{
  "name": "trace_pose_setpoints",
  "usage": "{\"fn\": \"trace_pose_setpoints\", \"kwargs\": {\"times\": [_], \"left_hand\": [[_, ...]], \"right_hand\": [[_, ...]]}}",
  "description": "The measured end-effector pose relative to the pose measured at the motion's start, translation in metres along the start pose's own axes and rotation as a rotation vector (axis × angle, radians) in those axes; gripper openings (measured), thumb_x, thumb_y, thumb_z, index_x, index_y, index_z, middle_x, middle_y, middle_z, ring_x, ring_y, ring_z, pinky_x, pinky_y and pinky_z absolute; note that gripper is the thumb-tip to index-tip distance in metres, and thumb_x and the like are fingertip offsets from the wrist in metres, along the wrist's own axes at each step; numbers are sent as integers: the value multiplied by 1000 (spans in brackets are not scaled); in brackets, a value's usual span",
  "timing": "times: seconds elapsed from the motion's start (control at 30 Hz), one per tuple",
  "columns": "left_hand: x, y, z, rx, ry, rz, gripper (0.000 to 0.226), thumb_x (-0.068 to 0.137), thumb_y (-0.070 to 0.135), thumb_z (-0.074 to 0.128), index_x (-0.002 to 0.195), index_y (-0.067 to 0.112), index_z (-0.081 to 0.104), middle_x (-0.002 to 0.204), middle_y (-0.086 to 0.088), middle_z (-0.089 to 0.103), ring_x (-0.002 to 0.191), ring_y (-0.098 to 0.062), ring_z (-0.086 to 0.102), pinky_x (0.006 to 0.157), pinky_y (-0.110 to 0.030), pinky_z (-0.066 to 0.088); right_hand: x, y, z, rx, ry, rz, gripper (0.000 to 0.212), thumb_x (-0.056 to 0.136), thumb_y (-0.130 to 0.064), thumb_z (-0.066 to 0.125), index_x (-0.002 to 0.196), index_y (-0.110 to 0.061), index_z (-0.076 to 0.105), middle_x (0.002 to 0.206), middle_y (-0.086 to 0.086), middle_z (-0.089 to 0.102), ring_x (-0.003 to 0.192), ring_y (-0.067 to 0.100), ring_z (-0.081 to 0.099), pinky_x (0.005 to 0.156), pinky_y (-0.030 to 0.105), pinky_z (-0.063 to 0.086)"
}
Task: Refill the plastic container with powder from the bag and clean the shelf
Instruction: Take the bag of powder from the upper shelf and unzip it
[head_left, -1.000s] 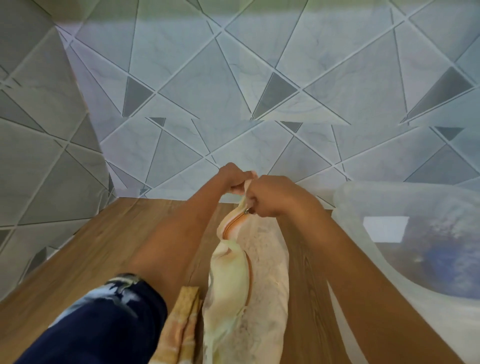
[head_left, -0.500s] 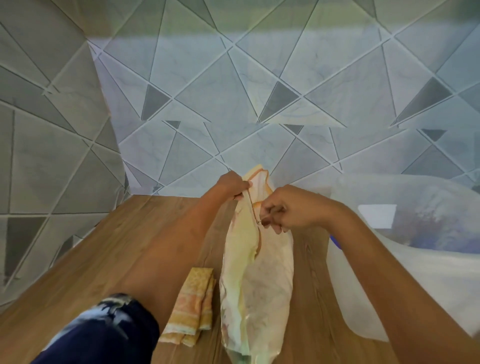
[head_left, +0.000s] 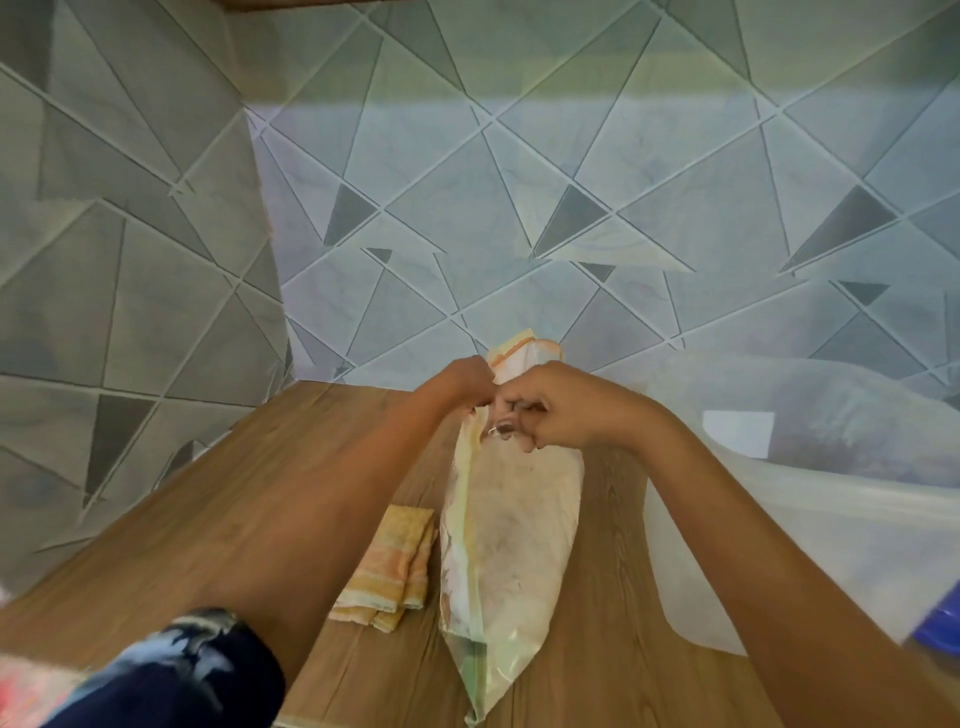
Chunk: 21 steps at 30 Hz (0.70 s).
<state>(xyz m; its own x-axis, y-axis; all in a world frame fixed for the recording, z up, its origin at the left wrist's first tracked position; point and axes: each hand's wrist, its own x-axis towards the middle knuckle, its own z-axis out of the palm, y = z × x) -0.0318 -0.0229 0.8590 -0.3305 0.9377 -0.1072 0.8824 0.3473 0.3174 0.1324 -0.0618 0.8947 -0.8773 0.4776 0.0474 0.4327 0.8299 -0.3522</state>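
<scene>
Head view shows me both forearms reaching far over the wooden shelf (head_left: 208, 519). My left hand (head_left: 460, 384) and right hand (head_left: 550, 405) meet knuckle to knuckle, fingers curled and pinching the neck of the plastic powder bag (head_left: 511, 530). It hangs translucent, dusted pale inside, between a folded orange cloth (head_left: 389, 566) at left and the cloudy plastic container (head_left: 831, 525) at right.

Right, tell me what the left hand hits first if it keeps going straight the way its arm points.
The left hand already grips the top of the powder bag; straight beyond that lies the tiled wall, probably next, though depth is hard to judge.
</scene>
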Motion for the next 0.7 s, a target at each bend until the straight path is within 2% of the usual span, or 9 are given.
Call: {"fn": "trace_pose_setpoints", "kwargs": {"times": [0.1, 0.2, 0.33, 0.43, 0.5, 0.53, 0.6, 0.67, 0.7], "left_hand": [[-12, 11, 2, -111, 67, -31, 37, 90, 18, 53, 57, 13, 37, 60, -2, 39, 53, -11, 34, 49, -22, 26], [-21, 17, 7, -156, 136, -57, 43, 90, 29, 53, 55, 13, 35, 56, -1, 40, 51, -11, 37, 47, -22, 27], [-45, 17, 11, -520, 191, -173, 50, 92, 48, 46, 72, 5, 59, 44, 1, 59, 39, -10, 56, 37, -15, 43], [-80, 10, 4, -621, 208, -200, 56, 90, 55, 44, 95, 3, 65, 70, -6, 65, 61, -19, 63, 54, -21, 54], [-108, 3, 2, -631, 177, -150, 63, 88, 58, 45, 110, 2, 63, 91, -16, 68, 84, -33, 66, 80, -37, 56], [-124, 0, 1, -601, 153, -79, 66, 85, 63, 44, 115, 7, 61, 104, -18, 67, 96, -36, 64, 90, -42, 52], [-147, -3, 4, -274, 132, 96, 76, 72, 82, 38, 113, 22, 59, 113, -1, 64, 103, -21, 60, 92, -34, 47], [-155, -6, 18, 103, 183, 123, 80, 63, 88, 39, 110, 24, 50, 113, 12, 60, 103, -8, 55, 89, -24, 41], [-153, -8, 27, 194, 244, 94, 81, 64, 86, 44, 118, 26, 48, 121, 13, 58, 109, -10, 54, 94, -27, 41]], "right_hand": [[-18, -7, -4, -27, -63, -86, 10, 84, 5, 51, 83, 0, 59, 64, -4, 57, 69, 13, 56, 73, 36, 52], [-33, 3, -2, 157, -54, -79, 16, 91, -1, 46, 92, 7, 61, 66, -1, 61, 73, 17, 61, 77, 35, 54], [-23, 38, 6, 288, 153, 26, 19, 94, -13, 50, 86, -6, 65, 71, -1, 65, 63, 5, 62, 78, 36, 53], [-6, 71, 3, 21, 300, 159, 24, 90, -15, 53, 113, -10, 61, 109, 13, 66, 100, 26, 63, 89, 35, 48], [5, 84, -1, -165, 221, 213, 45, 88, -16, 55, 132, -13, 46, 130, 13, 54, 117, 31, 53, 95, 35, 44], [12, 88, -3, -257, 171, 211, 57, 87, -15, 57, 140, -13, 35, 137, 12, 48, 122, 31, 49, 97, 37, 43], [28, 90, -5, -427, 113, 184, 77, 84, -14, 62, 147, -15, 18, 145, 12, 36, 128, 32, 43, 99, 40, 41], [45, 89, -6, -552, 103, 139, 92, 80, -11, 68, 149, -20, 8, 153, 10, 23, 133, 32, 37, 103, 43, 36], [52, 86, -5, -593, 101, 114, 97, 78, -10, 70, 149, -22, 5, 156, 9, 17, 135, 32, 34, 106, 43, 33]]}}
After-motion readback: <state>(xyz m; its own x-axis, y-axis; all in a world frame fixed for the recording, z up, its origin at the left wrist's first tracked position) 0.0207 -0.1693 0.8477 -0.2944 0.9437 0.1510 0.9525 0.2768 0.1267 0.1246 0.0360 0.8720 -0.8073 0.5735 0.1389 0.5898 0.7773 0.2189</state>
